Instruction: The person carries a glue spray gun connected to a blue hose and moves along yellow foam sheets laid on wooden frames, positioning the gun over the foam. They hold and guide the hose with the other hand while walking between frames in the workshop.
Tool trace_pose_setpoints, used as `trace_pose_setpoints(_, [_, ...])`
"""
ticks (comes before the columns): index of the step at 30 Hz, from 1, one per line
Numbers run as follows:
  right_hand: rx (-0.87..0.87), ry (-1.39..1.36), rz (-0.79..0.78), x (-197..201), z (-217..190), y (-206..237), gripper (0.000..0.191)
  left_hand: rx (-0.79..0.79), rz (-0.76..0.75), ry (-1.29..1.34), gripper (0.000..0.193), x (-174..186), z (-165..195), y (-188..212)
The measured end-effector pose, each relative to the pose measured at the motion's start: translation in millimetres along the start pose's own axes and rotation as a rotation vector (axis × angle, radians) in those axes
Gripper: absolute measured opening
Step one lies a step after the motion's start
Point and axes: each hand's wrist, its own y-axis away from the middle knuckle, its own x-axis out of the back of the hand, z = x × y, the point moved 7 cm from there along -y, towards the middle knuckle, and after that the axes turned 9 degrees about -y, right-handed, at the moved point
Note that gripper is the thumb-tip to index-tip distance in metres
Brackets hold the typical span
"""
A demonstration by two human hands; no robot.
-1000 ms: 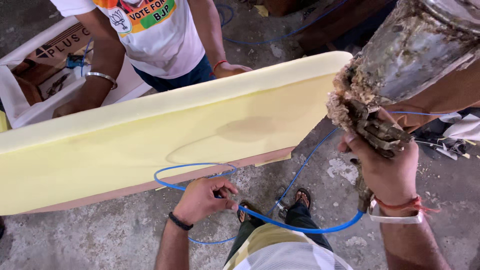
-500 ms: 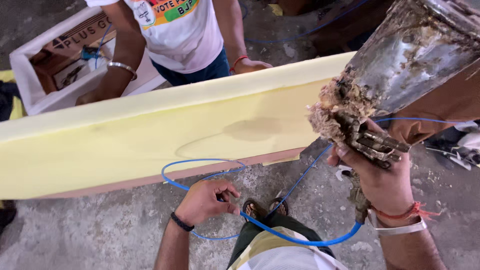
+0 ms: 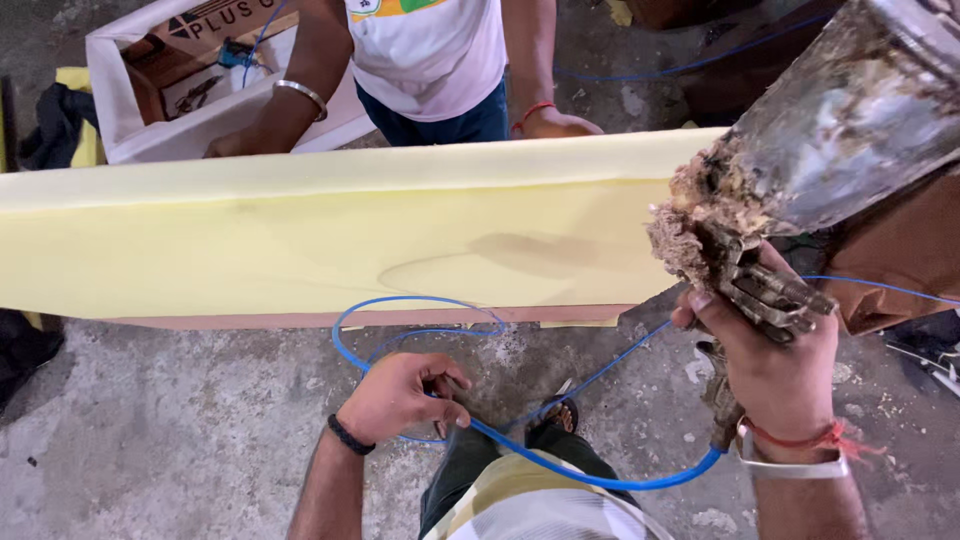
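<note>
My right hand point(image 3: 775, 365) grips a crusted metal spray gun point(image 3: 800, 170) with a large grimy cup, raised close to the camera at the right end of a long pale yellow foam slab point(image 3: 330, 240). A thin blue hose point(image 3: 590, 475) runs from the gun's base down past my legs and loops on the floor. My left hand point(image 3: 400, 395) is closed around this hose low in front of me, just below the slab's near edge. A damp, darker patch point(image 3: 500, 262) shows on the foam near the gun.
Another person in a white shirt point(image 3: 430, 50) stands across the slab, one hand point(image 3: 550, 123) resting on its far edge. A white box point(image 3: 120, 130) holding a cardboard carton sits behind at the left. Rough concrete floor point(image 3: 170, 430) lies below. Dark cloth point(image 3: 25, 350) lies at left.
The view has shifted down and left, so the slab and the other person sit higher in frame. The gun has dropped lower over the slab's right end. My left hand keeps the hose.
</note>
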Motion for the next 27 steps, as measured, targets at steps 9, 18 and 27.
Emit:
trace_pose_setpoints(9, [0.039,0.043,0.078,-59.1,5.6,32.8,0.032,-0.141,-0.103,-0.237,0.033,61.1,-29.6,9.6])
trace_pose_setpoints(18, [0.049,0.039,0.272,-104.0,-2.4,70.5,0.033,-0.176,-0.207,-0.416,0.037,109.8,-43.8,19.2])
trace_pose_setpoints(27, [-0.011,-0.158,0.142,-135.6,-4.9,77.1,0.04,-0.221,-0.283,-0.362,0.036,114.8,-53.9,32.7])
